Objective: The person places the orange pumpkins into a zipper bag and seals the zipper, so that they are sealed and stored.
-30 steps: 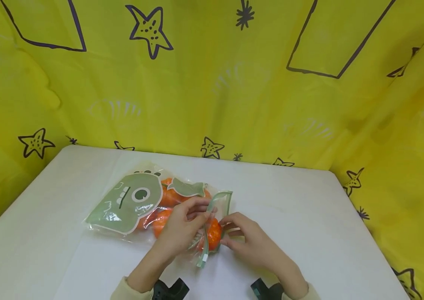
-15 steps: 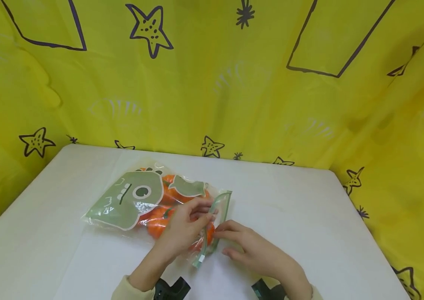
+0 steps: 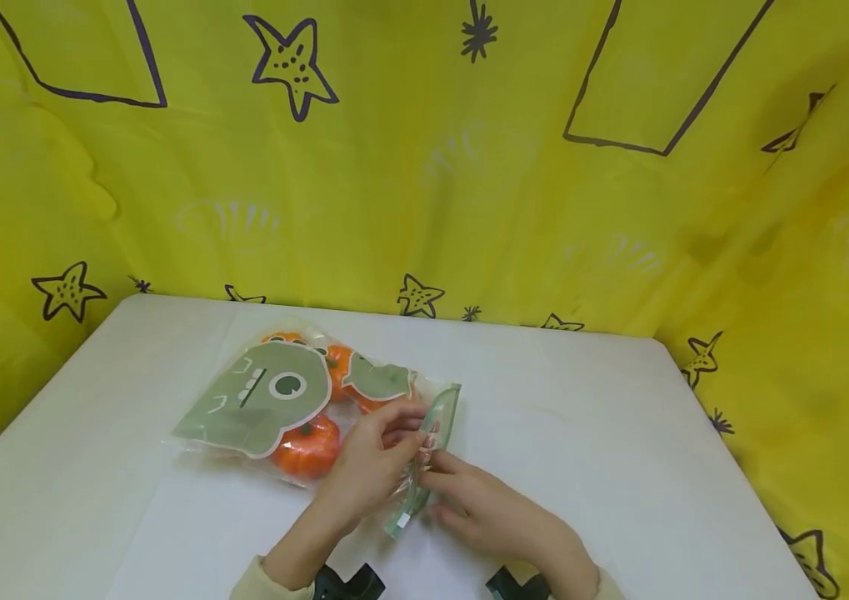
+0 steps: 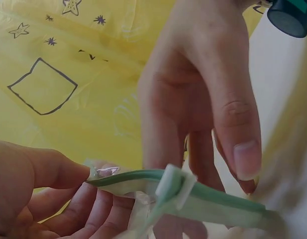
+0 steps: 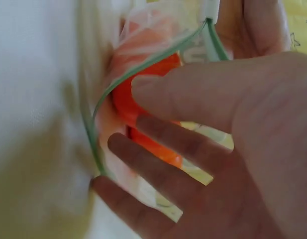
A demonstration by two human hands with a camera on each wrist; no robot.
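A clear zip bag (image 3: 244,417) with a green dinosaur print lies on the table, holding several orange toy pumpkins (image 3: 309,447). My left hand (image 3: 370,457) pinches the rim by the green zip (image 4: 143,174), beside the bag's mouth. My right hand (image 3: 495,508) is at the mouth, its fingertips (image 3: 439,461) inside the rim. In the right wrist view its fingers are spread and fairly straight, close to an orange pumpkin (image 5: 124,102) in the bag; contact is hard to tell. A white slider (image 4: 175,184) sits at the near end of the zip. My left fingertips are partly hidden.
A white table (image 3: 581,417) lies under the bag. Behind it hangs a yellow curtain (image 3: 364,192) with dark starfish drawings. Dark wrist-worn devices (image 3: 349,583) show at the bottom edge.
The orange pumpkin at the bag's mouth has gone further inside. My right hand has moved left, its fingertips entering the mouth. My left hand keeps its pinch on the rim.
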